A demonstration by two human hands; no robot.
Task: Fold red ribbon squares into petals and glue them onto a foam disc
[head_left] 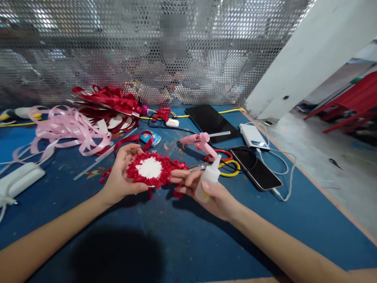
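Note:
My left hand [119, 179] is closed around the left edge of a red ribbon rosette [149, 168] with a round white centre that faces up. A small squeeze bottle [209, 176], translucent white with a pointed nozzle, sits in the grip of my right hand [219, 198], its tip pointing up. The fingertips of that hand reach the ruffled red right side of the rosette; whether they press on it I cannot tell. Just beyond the bottle lie scissors [230, 168] with yellow and red handles. A pink glue gun [196, 140] rests behind them.
Pink ribbon [69, 131] and red ribbon pieces [108, 104] are heaped at the back left. A black tablet [209, 120], a phone [256, 169] and a white power bank [253, 136] with cables lie right. A perforated metal screen [118, 51] bounds the blue table [188, 243].

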